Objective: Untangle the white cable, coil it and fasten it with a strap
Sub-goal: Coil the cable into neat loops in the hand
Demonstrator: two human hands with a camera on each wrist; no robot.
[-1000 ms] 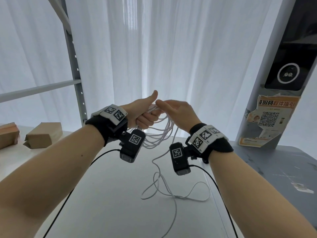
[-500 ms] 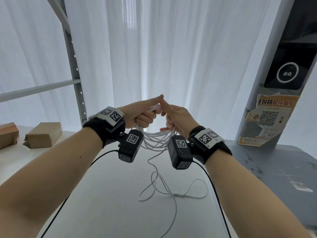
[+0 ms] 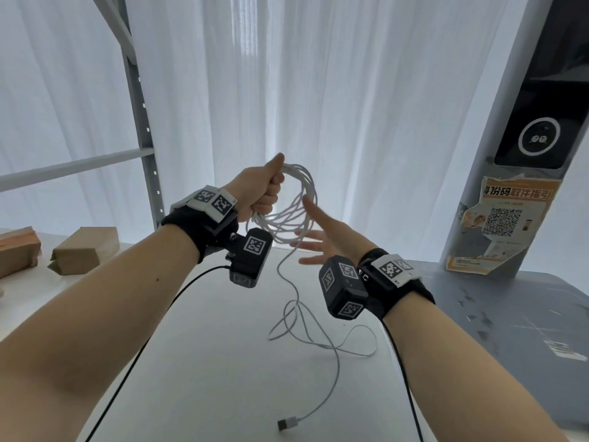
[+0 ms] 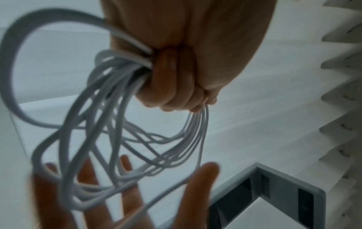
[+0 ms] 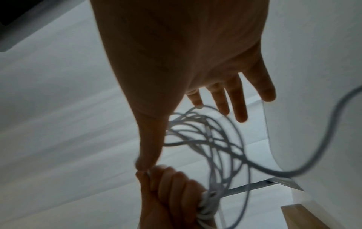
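My left hand [image 3: 266, 191] is raised above the table in a fist, thumb on top, gripping several loops of the white cable [image 3: 301, 202] as a coil. In the left wrist view the curled fingers [image 4: 172, 80] clamp the bundle and the loops [image 4: 137, 139] hang loose below. My right hand [image 3: 314, 237] is just right of and below the coil, fingers spread and straight, holding nothing. The right wrist view shows that hand's fingers [image 5: 240, 99] beside the loops [image 5: 207, 139]. The cable's free tail [image 3: 296, 314] drops to the table, ending in a USB plug [image 3: 287, 423].
The white table [image 3: 207, 362] lies below both hands. Brown cardboard boxes [image 3: 83, 250] sit at its left back. A grey shelf post [image 3: 143, 122] stands behind them. A grey column with a QR poster [image 3: 500, 224] rises at the right above a grey surface [image 3: 510, 314].
My right hand has let go of the cable at the top of the coil, opened and dropped to the right. My left hand has lifted the coil higher.
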